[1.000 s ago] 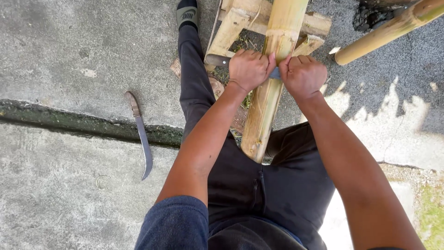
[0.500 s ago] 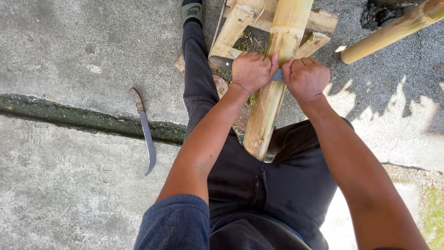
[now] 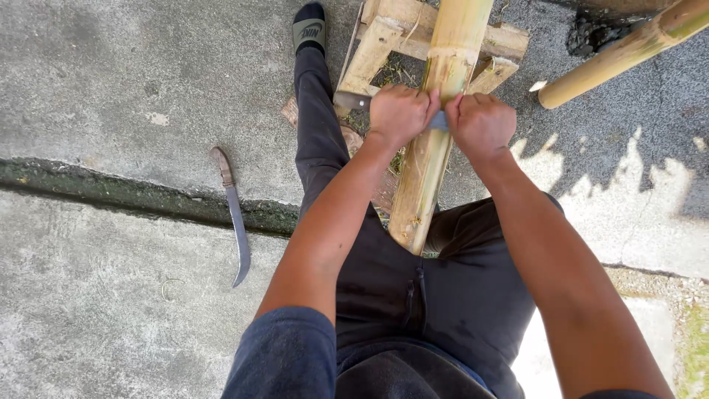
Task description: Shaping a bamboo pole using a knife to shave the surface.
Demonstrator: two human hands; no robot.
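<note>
A curved knife (image 3: 235,214) is lying on the concrete floor (image 3: 96,81), well left of the bamboo pole (image 3: 432,140) and partly across a dark crack (image 3: 111,193). Nearer the pole, a foot in a dark sandal (image 3: 309,28) is stretching out along its left side. The left hand (image 3: 399,112) is closing in a fist on a blade (image 3: 353,100) just left of the pole. The blade is lying across the pole, which is running between the person's legs and resting on a wooden frame (image 3: 384,37). The right hand (image 3: 481,124) is gripping the blade's other end just right of the pole. Further right, a second pole (image 3: 620,53) is lying slanted, apart from the first.
</note>
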